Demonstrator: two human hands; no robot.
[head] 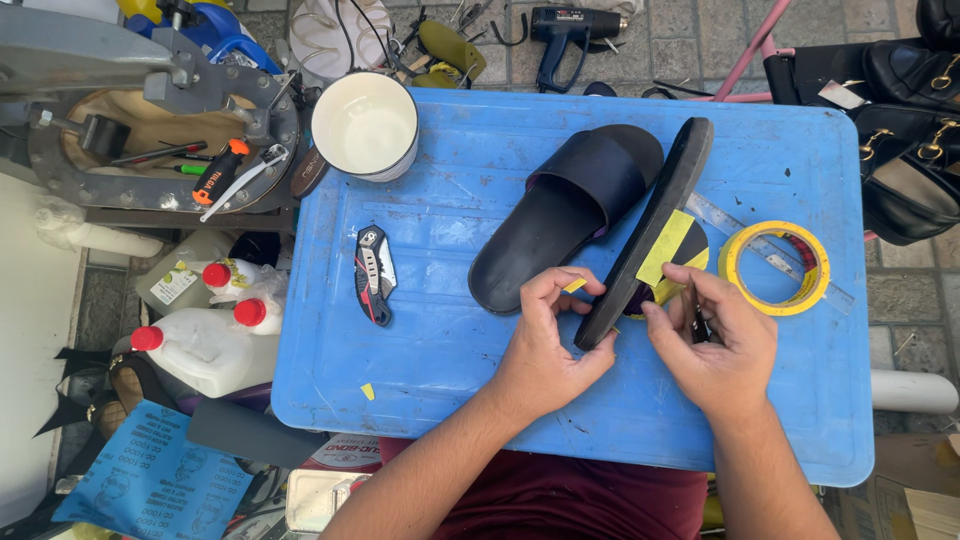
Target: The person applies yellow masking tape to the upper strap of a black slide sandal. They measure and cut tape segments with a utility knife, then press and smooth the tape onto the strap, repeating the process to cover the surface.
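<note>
Both hands grip a black slide sandal (640, 240) tipped on edge mid-bench: left hand (548, 340) pinches its heel, right hand (715, 335) presses yellow tape (665, 245) on. A yellow tape roll (775, 268) lies toward the right edge.

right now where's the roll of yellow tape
In the head view the roll of yellow tape lies flat on the right side of the blue table, over a clear ruler, just beyond the right hand.

A shoe-repair workshop: heat gun (575, 30), glue jugs (205, 345), sandpaper sheets (150, 480), shoes (905, 130) around.
</note>
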